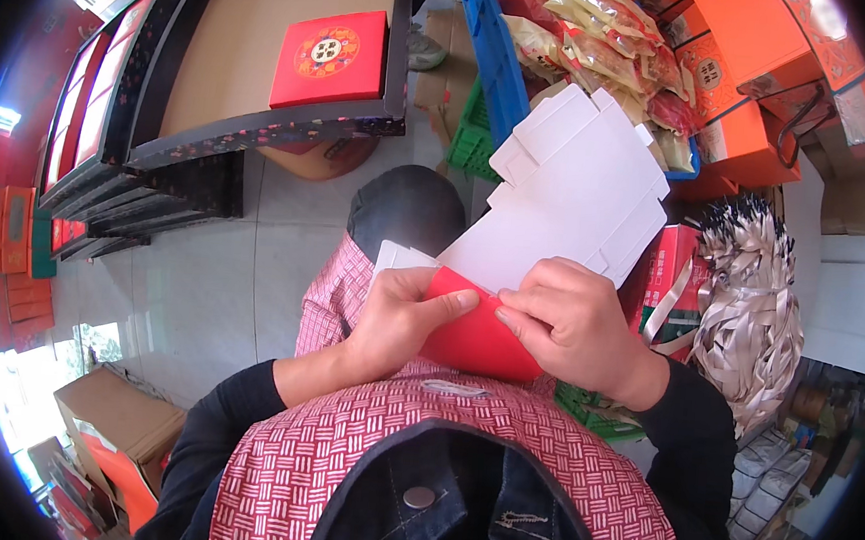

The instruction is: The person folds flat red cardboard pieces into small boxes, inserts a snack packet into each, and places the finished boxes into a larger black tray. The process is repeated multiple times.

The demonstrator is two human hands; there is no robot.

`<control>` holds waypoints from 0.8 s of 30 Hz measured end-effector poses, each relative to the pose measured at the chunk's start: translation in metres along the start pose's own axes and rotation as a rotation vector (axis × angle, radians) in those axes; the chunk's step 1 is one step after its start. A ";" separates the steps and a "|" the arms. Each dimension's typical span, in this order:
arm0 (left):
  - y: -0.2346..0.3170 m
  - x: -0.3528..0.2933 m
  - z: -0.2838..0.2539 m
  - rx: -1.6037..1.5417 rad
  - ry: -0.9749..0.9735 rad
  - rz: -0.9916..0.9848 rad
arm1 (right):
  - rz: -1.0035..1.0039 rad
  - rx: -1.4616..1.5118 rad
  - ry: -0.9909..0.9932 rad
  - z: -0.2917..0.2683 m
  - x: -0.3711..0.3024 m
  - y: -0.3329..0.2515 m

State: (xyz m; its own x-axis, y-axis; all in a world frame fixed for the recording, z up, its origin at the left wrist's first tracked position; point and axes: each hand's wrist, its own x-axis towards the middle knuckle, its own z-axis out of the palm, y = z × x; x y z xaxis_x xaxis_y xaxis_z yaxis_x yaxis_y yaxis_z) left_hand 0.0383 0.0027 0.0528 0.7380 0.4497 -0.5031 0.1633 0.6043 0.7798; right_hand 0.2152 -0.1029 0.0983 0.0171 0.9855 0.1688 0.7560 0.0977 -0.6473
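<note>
Over my lap I hold an unfolded carton blank (pixel 573 195), white on its inner face, with a red outer panel (pixel 483 339) turned toward me. My left hand (pixel 404 318) grips the red panel's left edge, thumb lying on the red face and fingers behind. My right hand (pixel 579 325) is closed on the upper edge of the same panel, thumb and forefinger pinching near its middle. The blank's flaps and slots fan out beyond my hands, tilted up to the right. A finished red square box (pixel 330 59) with a round gold emblem sits in a black-rimmed tray at the upper left.
The black tray (pixel 266 136) rests on a stack of similar dark trays. A blue crate (pixel 493 54) with shiny wrapped packets (pixel 610 32) stands ahead, above a green crate (pixel 474 132). Orange boxes (pixel 739 41) and a bundle of pale ribbons (pixel 750 322) lie right. A cardboard box (pixel 122 414) stands lower left.
</note>
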 end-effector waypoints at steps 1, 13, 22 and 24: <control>0.000 0.001 0.000 0.011 0.011 -0.034 | 0.000 -0.008 -0.008 0.001 -0.001 0.001; 0.001 0.000 0.000 0.031 0.022 0.001 | 0.082 0.153 0.052 0.008 -0.007 0.006; 0.001 -0.002 0.000 0.077 -0.005 0.055 | 0.058 0.189 0.064 0.007 -0.007 0.010; 0.001 -0.001 0.000 0.055 -0.017 0.078 | 0.080 0.208 0.046 0.006 -0.007 0.004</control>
State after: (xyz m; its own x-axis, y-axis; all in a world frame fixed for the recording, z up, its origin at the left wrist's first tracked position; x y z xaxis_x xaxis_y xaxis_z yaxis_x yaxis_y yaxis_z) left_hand 0.0382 0.0032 0.0543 0.7608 0.4823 -0.4342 0.1408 0.5304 0.8360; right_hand 0.2143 -0.1089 0.0899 0.1051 0.9844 0.1412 0.5995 0.0506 -0.7987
